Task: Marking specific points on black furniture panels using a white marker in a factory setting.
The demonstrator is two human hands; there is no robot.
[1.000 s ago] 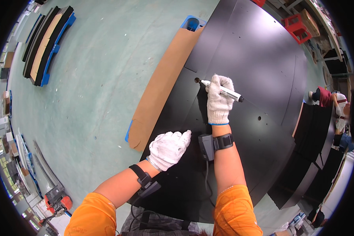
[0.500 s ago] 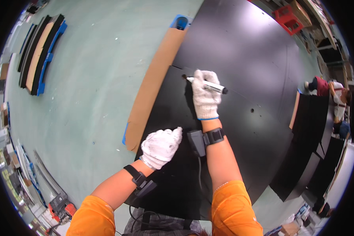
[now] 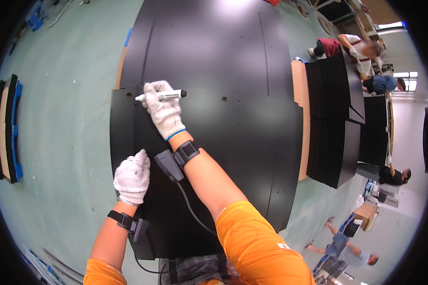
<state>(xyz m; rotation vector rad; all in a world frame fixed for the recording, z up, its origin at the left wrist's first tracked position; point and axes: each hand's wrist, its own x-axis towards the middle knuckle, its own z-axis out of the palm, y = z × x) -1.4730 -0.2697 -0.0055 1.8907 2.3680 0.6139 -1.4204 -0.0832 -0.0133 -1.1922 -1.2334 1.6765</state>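
My right hand [image 3: 164,107], in a white knit glove, grips a white marker pen [image 3: 169,95] with a black end. Its tip points left, just right of a small hole [image 3: 129,95] in the black sheet [image 3: 204,142] that lies before me. Farther right in the sheet is a second hole [image 3: 224,99]. My left hand [image 3: 132,178], gloved too, is closed over the sheet's left edge, thumb side up. Whatever it may hold is hidden. Both wrists carry dark strapped devices with cables.
Stacks of black sheets [image 3: 325,90] stand to the right beside brown cardboard [image 3: 300,135]. People work there: one in a red apron [image 3: 329,46], others behind, one walking [image 3: 340,244] at lower right. Another stack on a blue pallet [image 3: 16,130] lies far left on the green floor.
My view has swung to the right. The marker tip, at a dark hole before, is now slightly right of the hole. My right hand still holds the marker; my left stays closed.
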